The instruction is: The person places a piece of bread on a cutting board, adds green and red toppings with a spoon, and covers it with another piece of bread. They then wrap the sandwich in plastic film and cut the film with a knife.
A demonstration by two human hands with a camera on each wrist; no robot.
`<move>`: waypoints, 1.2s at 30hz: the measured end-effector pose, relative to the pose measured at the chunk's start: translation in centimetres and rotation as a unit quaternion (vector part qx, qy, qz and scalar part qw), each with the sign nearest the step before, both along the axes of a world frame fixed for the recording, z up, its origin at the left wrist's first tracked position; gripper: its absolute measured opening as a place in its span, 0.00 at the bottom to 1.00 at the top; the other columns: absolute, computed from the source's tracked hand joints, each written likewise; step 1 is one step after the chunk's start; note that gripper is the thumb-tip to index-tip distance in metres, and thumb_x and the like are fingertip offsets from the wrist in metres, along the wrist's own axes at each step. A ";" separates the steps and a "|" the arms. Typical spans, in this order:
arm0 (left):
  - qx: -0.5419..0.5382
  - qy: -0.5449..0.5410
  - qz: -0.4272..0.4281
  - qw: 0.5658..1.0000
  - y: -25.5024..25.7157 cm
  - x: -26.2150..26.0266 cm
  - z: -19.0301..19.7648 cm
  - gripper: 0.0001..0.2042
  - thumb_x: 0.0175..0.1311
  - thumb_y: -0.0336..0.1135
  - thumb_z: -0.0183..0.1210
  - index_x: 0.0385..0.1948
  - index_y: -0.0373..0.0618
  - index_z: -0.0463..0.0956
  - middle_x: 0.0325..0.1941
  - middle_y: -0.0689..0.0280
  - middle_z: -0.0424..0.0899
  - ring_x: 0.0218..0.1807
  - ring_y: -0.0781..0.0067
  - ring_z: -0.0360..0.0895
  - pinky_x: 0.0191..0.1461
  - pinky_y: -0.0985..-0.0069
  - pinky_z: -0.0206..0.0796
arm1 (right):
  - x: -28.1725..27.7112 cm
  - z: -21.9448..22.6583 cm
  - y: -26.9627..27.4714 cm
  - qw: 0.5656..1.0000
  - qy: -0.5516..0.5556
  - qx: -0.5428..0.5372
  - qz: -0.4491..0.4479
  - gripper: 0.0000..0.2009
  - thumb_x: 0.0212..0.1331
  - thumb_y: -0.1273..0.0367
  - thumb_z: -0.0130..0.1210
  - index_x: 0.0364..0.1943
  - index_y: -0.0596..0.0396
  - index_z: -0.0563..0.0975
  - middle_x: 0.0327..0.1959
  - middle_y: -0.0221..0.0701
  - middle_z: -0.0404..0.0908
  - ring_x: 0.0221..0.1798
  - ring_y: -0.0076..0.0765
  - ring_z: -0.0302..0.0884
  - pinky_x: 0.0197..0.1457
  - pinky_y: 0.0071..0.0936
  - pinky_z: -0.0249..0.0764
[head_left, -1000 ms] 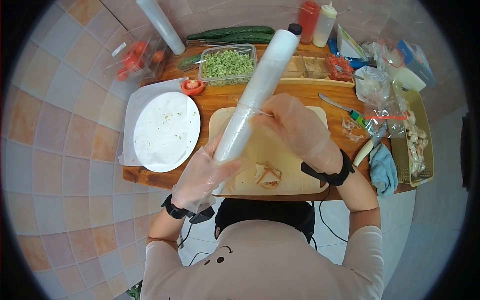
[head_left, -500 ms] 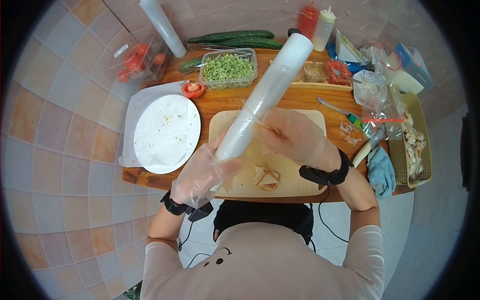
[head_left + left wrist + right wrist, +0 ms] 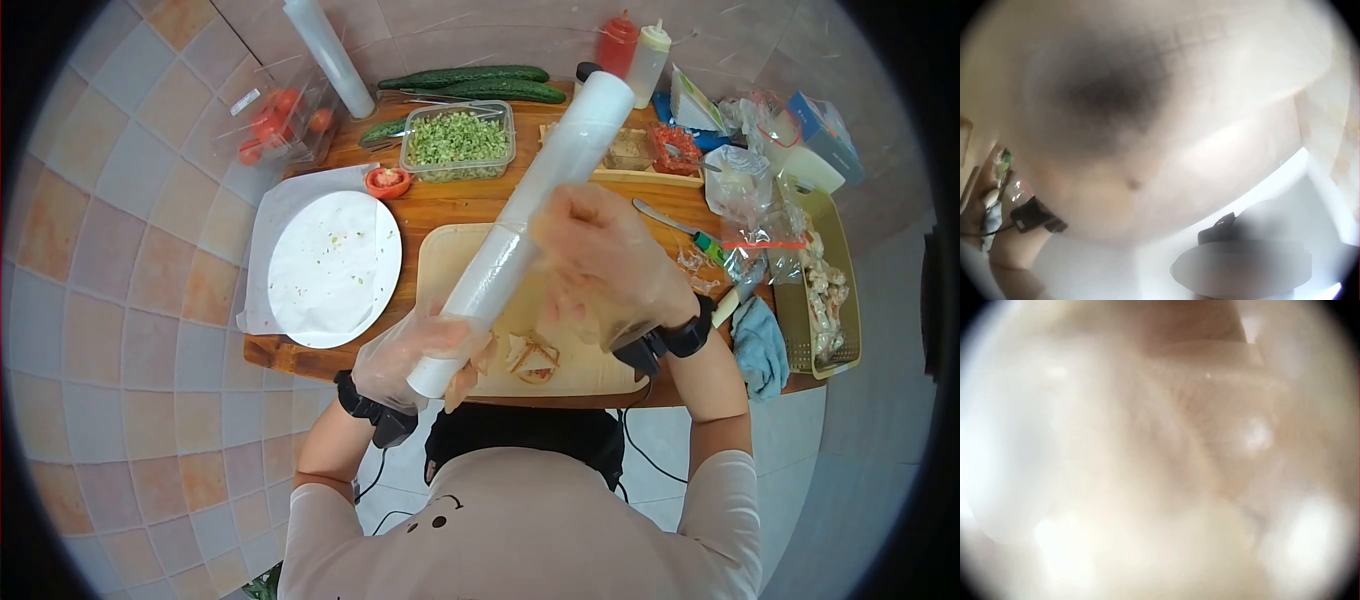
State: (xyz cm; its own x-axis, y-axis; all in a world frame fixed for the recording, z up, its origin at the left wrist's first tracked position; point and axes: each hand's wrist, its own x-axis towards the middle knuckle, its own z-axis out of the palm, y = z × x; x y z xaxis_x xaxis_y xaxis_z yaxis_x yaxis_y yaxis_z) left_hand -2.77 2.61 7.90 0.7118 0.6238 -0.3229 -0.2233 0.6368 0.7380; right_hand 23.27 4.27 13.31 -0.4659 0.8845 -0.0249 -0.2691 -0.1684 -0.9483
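Note:
A long white roll of plastic wrap [image 3: 540, 190] slants over the cutting board [image 3: 440, 262] in the head view. My gloved left hand [image 3: 405, 355] grips it near the lower end, thumb across the top and fingers beneath. Beside the middle of the roll is my gloved right hand [image 3: 605, 245], its fingers bent and its fingertips right at the film; motion blur hides them, and I cannot tell whether they pinch it. A small cut sandwich piece [image 3: 532, 358] lies on the board below the hands. Both wrist views are blurred, the right one filled by pale glove plastic.
Left of the board is a white plate [image 3: 335, 270] with crumbs; behind it sit a cut tomato [image 3: 387, 181] and a tub of chopped greens [image 3: 458, 140]. A knife [image 3: 668, 217] lies to the right, near a blue cloth [image 3: 760, 345] and a basket [image 3: 850, 290].
The right hand has lifted and turned beside the roll, its fingers now more bent. The left hand has shifted its grip, and the roll's lower end now shows below it.

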 end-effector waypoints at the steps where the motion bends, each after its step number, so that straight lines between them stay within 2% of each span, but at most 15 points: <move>1: -0.003 0.004 0.004 1.000 -0.1 0.0 0.0 0.32 0.58 0.48 0.69 0.56 0.32 0.68 0.32 0.60 0.79 0.20 0.73 0.78 0.21 0.80 0.70 | 0.0 0.1 0.1 0.998 -0.051 0.046 -0.012 0.09 0.75 0.66 0.51 0.40 0.58 0.74 0.23 0.28 0.75 0.21 0.24 0.78 0.27 0.25 0.79; 2: 0.007 -0.002 0.018 1.000 -0.2 -0.1 0.0 0.32 0.58 0.48 0.68 0.55 0.32 0.68 0.32 0.60 0.79 0.20 0.73 0.78 0.21 0.80 0.71 | 0.0 0.2 0.1 0.990 -0.102 0.091 -0.023 0.09 0.75 0.66 0.51 0.41 0.59 0.74 0.24 0.28 0.75 0.22 0.24 0.78 0.28 0.24 0.78; 5: 0.021 -0.024 0.059 0.998 -0.4 -0.6 0.3 0.31 0.60 0.48 0.67 0.55 0.32 0.68 0.32 0.60 0.79 0.19 0.72 0.78 0.20 0.78 0.71 | 1.1 -0.3 0.3 0.972 -0.023 0.138 -0.187 0.10 0.75 0.64 0.52 0.44 0.58 0.75 0.30 0.27 0.77 0.28 0.20 0.77 0.32 0.20 0.75; 8: 0.012 -0.036 0.073 0.997 -0.5 -1.0 0.4 0.30 0.61 0.48 0.66 0.55 0.32 0.68 0.32 0.60 0.79 0.19 0.72 0.78 0.20 0.77 0.71 | -0.8 -0.6 -0.4 0.953 -0.033 0.186 -0.238 0.12 0.71 0.62 0.58 0.45 0.57 0.77 0.33 0.30 0.78 0.32 0.25 0.77 0.36 0.26 0.75; 10: 0.023 -0.023 0.062 0.998 -0.6 -0.8 0.6 0.30 0.62 0.48 0.66 0.55 0.32 0.68 0.32 0.60 0.79 0.20 0.72 0.79 0.21 0.76 0.72 | -1.6 -0.8 -0.3 0.878 -0.246 0.326 -0.250 0.14 0.66 0.61 0.63 0.44 0.58 0.77 0.34 0.33 0.78 0.34 0.33 0.77 0.38 0.31 0.74; 12: 0.042 0.009 0.046 0.998 -0.5 -0.5 0.6 0.30 0.63 0.48 0.65 0.56 0.32 0.68 0.34 0.60 0.80 0.24 0.73 0.81 0.25 0.77 0.74 | -2.3 -1.6 0.0 0.780 -0.371 0.435 -0.255 0.19 0.58 0.59 0.68 0.43 0.59 0.78 0.35 0.40 0.78 0.36 0.47 0.76 0.41 0.41 0.73; 15: 0.079 0.085 0.066 0.991 -0.7 0.3 0.7 0.35 0.61 0.50 0.64 0.63 0.32 0.66 0.34 0.61 0.80 0.27 0.75 0.80 0.30 0.79 0.74 | -2.9 -1.3 0.4 0.867 -0.349 0.295 -0.197 0.13 0.60 0.65 0.69 0.41 0.58 0.80 0.37 0.36 0.78 0.35 0.33 0.77 0.41 0.32 0.74; 18: 0.146 0.168 0.051 0.974 0.1 0.1 0.6 0.36 0.60 0.47 0.65 0.66 0.34 0.65 0.37 0.64 0.80 0.31 0.78 0.79 0.37 0.79 0.73 | -2.5 -1.1 0.7 0.859 -0.347 0.329 -0.183 0.11 0.63 0.65 0.66 0.41 0.58 0.79 0.36 0.37 0.78 0.37 0.39 0.77 0.42 0.35 0.73; 19: 0.171 0.194 0.036 0.965 0.5 0.0 0.6 0.35 0.59 0.44 0.66 0.66 0.36 0.66 0.38 0.65 0.80 0.33 0.78 0.79 0.39 0.79 0.73 | -2.4 -1.7 1.1 0.835 -0.342 0.389 -0.188 0.10 0.64 0.66 0.65 0.42 0.58 0.79 0.36 0.38 0.77 0.38 0.41 0.77 0.42 0.35 0.73; 21: 0.285 0.255 0.084 0.920 0.3 1.0 0.9 0.34 0.59 0.40 0.67 0.67 0.38 0.66 0.42 0.65 0.81 0.37 0.79 0.78 0.43 0.79 0.72 | -2.2 -3.5 2.0 0.777 -0.328 0.501 -0.195 0.09 0.66 0.68 0.62 0.43 0.57 0.78 0.36 0.39 0.77 0.39 0.46 0.77 0.43 0.36 0.72; 22: 0.341 0.284 0.108 0.890 0.2 1.4 1.3 0.34 0.59 0.38 0.68 0.67 0.40 0.66 0.43 0.65 0.81 0.40 0.80 0.78 0.45 0.78 0.72 | -2.1 -3.5 2.1 0.768 -0.336 0.513 -0.184 0.08 0.64 0.70 0.62 0.43 0.57 0.77 0.36 0.39 0.76 0.39 0.47 0.76 0.42 0.37 0.73; 24: 0.251 0.263 0.081 0.928 0.3 1.1 2.4 0.33 0.57 0.36 0.69 0.66 0.40 0.66 0.43 0.65 0.81 0.38 0.80 0.79 0.43 0.78 0.72 | -1.8 -3.3 2.2 0.749 -0.351 0.537 -0.163 0.08 0.61 0.72 0.62 0.41 0.56 0.76 0.35 0.40 0.75 0.38 0.50 0.76 0.41 0.39 0.73; 27: 0.158 0.229 0.042 0.960 0.5 0.8 2.9 0.32 0.58 0.36 0.69 0.63 0.40 0.67 0.42 0.65 0.80 0.34 0.80 0.79 0.38 0.78 0.74 | -1.8 -2.5 1.3 0.662 -0.464 0.571 -0.141 0.12 0.55 0.71 0.62 0.44 0.54 0.76 0.37 0.36 0.74 0.39 0.43 0.77 0.43 0.38 0.79; 30: 0.103 0.164 0.049 0.980 0.1 1.1 3.4 0.31 0.56 0.38 0.70 0.61 0.40 0.68 0.39 0.64 0.78 0.27 0.76 0.79 0.30 0.77 0.75 | -1.8 -2.5 1.1 0.627 -0.482 0.587 -0.172 0.12 0.54 0.72 0.61 0.43 0.53 0.77 0.37 0.33 0.74 0.39 0.41 0.77 0.43 0.34 0.81; 36: 0.072 0.076 0.054 0.993 -0.1 0.5 2.1 0.34 0.56 0.45 0.70 0.61 0.36 0.66 0.36 0.61 0.77 0.23 0.75 0.79 0.20 0.80 0.71 | -1.7 -2.5 1.6 0.661 -0.450 0.570 -0.190 0.10 0.56 0.73 0.61 0.42 0.54 0.77 0.35 0.34 0.74 0.40 0.40 0.78 0.42 0.36 0.79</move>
State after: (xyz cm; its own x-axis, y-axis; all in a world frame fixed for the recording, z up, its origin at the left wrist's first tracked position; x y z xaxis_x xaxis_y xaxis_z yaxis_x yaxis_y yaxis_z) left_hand -2.31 2.53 10.02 0.5876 0.7418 -0.3232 -0.1646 0.5006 0.8499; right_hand 21.53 5.84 10.83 -0.4548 0.6166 0.6426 0.6722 0.7110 -0.2064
